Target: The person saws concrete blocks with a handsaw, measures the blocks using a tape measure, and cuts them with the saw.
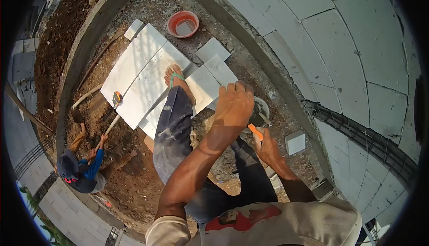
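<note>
My left hand [234, 100] is raised over the edge of the white blocks [210, 82], its fingers curled down; whatever is inside them, if anything, is hidden. Lower and to the right, my right hand [267, 147] is closed around an orange piece [255, 132], perhaps the handle of a tool. Just beyond both hands is a round bucket [265, 107] with grey contents, partly covered by my left hand. My foot [175, 77], in a green-strapped sandal, rests on the blocks. An orange and black tape measure [117, 98] lies at their left side.
A red basin [183, 24] stands behind the blocks. Block walls [330, 44] curve along the right, with a rebar cage [362, 134]. A co-worker [82, 170] in a blue-sleeved top holds a long-handled tool [111, 125] at lower left. A loose block [295, 142] lies right.
</note>
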Tool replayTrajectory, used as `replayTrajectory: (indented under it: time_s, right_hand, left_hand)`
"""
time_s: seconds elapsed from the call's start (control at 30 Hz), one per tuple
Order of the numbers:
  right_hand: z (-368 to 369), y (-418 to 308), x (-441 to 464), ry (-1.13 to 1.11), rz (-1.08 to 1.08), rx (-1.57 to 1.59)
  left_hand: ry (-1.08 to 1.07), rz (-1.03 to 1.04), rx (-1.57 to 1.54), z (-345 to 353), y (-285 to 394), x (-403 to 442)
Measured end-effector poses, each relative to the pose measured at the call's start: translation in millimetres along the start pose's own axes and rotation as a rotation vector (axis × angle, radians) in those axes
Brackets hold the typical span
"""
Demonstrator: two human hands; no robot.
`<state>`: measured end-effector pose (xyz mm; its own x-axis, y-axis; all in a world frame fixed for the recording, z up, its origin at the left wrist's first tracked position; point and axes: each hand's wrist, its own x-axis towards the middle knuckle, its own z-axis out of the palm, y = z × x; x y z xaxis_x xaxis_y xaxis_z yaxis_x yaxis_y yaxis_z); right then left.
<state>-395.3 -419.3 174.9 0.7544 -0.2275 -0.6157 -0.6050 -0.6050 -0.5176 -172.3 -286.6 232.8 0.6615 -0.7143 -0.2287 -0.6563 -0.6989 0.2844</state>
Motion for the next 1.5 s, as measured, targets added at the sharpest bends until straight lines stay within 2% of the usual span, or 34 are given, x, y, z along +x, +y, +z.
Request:
replayTrajectory:
  time_s: [0.07,0.13,0.27,0.33,0.4,0.47,0.5,0.6,0.67,0.77,0.87,0.9,0.97,1.03,1.07,1.13,1.17,1.23,1.33,1.4,1.47,1.5]
  right_hand:
    - [5,0,16,0.078,-0.124,0.048]
    - [-5,-18,13,-0.016,-0.020,-0.032]
    - [-19,-13,-2,-0.098,0.059,-0.027]
    - [-20,8,-25,0.000,-0.083,0.103]
    - [-24,21,-40,0.003,-0.075,0.061]
    - [-13,39,-35,-0.109,0.121,-0.040]
    - [-3,50,-32,0.062,-0.133,0.065]
    - [0,54,-34,0.047,-0.114,0.114]
    - [-1,63,-34,0.088,-0.154,0.094]
    - [-19,58,-39,0.010,-0.127,0.091]
    - [-22,79,-64,0.094,-0.254,0.141]
    - [-23,79,-63,0.100,-0.264,0.145]
    - [-19,69,-54,0.095,-0.174,0.147]
    - [4,79,-22,0.131,-0.246,0.204]
    - [6,71,-6,0.090,-0.198,0.205]
    - [12,59,20,0.039,-0.150,0.204]
    - [18,57,32,0.018,-0.150,0.188]
    - [24,54,42,-0.031,-0.109,0.144]
    - [14,50,31,-0.043,-0.064,0.135]
    - [14,62,17,-0.053,-0.041,0.092]
    - [21,77,2,0.065,-0.230,0.177]
    - [33,90,5,0.067,-0.242,0.232]
  left_hand:
    - [-0.095,0.026,-0.088,3,5,-4]
    - [-0.237,0.049,-0.030,10,20,-15]
    - [-0.282,0.137,-0.121,29,38,-33]
    - [-0.284,0.149,-0.114,30,44,-35]
    - [-0.153,0.150,-0.126,31,50,-36]
    - [-0.138,0.149,-0.139,38,53,-38]
    - [-0.107,0.150,-0.133,44,49,-34]
    - [-0.166,0.115,0.044,61,52,-47]
    - [-0.190,0.116,0.012,74,50,-56]
    - [-0.484,0.001,-0.267,68,46,-51]
    - [-0.405,-0.008,-0.333,96,19,-52]
    - [-0.448,-0.045,-0.299,104,9,-53]
    - [-0.470,-0.107,-0.269,109,-1,-57]
    - [-0.471,-0.171,-0.286,121,-15,-67]
    - [-0.468,-0.175,-0.288,118,-16,-70]
    - [-0.582,-0.304,-0.300,110,-19,-75]
    - [-0.584,-0.311,-0.305,114,-24,-80]
    - [-0.428,-0.325,-0.347,124,-36,-85]
    - [-0.300,-0.371,-0.381,174,-67,-96]
    - [-0.309,-0.431,-0.376,193,-78,-99]
    - [-0.296,-0.506,-0.347,243,-104,-110]
    - [-0.296,-0.583,-0.346,263,-112,-112]
